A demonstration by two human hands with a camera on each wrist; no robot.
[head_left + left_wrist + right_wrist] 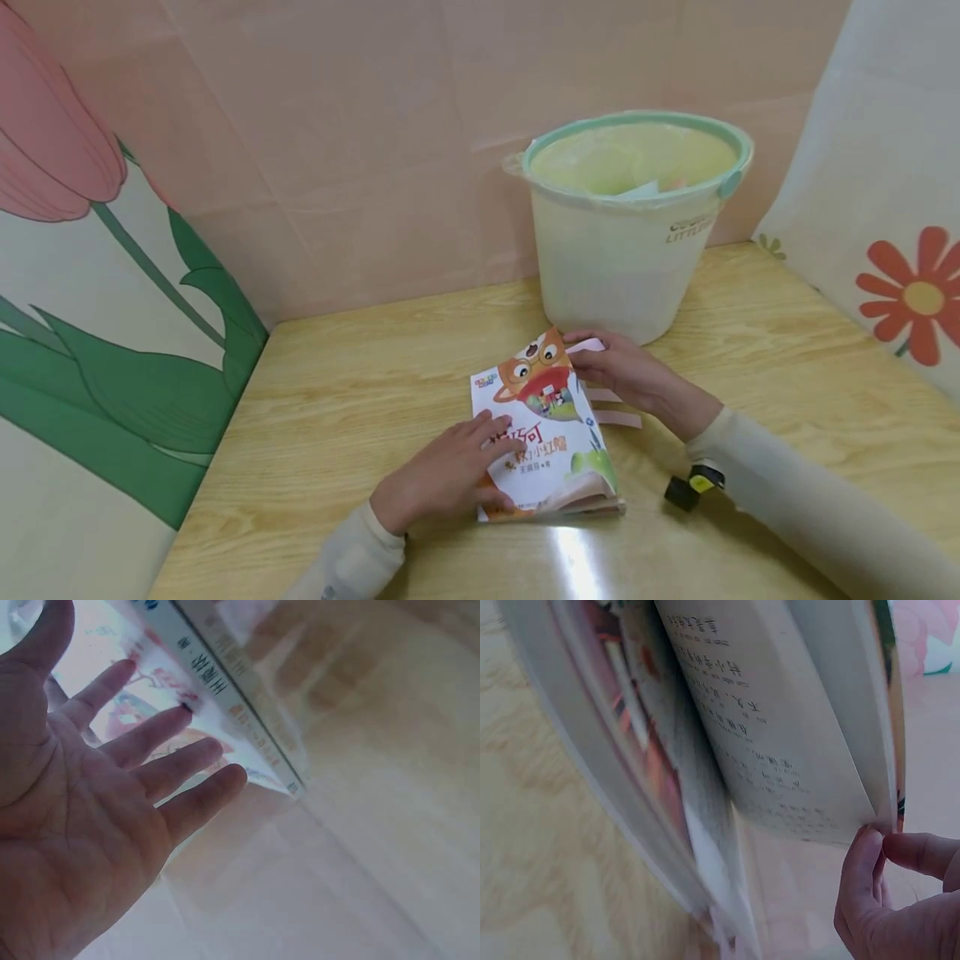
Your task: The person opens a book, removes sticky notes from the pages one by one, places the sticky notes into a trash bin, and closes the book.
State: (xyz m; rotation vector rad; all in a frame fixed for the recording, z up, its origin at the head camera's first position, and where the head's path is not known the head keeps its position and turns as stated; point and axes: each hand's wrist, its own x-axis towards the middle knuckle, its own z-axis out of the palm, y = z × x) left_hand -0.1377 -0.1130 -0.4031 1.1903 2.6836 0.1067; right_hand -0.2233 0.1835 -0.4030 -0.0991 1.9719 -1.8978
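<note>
A paperback book (536, 454) with a cartoon fox on its white cover lies on the wooden table, its front part lifted a little from the pages. My left hand (457, 462) rests its spread, nearly straight fingers on the cover's left side. In the left wrist view, that hand's palm (75, 795) shows beside the book's spine (232, 697). At the upper right corner of the book is my right hand (626, 375). The right wrist view shows its thumb and fingers (862, 859) pinching the edge of the parted pages (765, 727). Pale pink strips (617, 418) stick out at the book's right side.
Behind the book stands a whitish bucket (615, 258) with a mint-green rim and a plastic liner, with white paper-like pieces inside. A pink-covered wall (337, 167) closes off the back, and flower-printed panels (918, 296) flank the table (337, 400).
</note>
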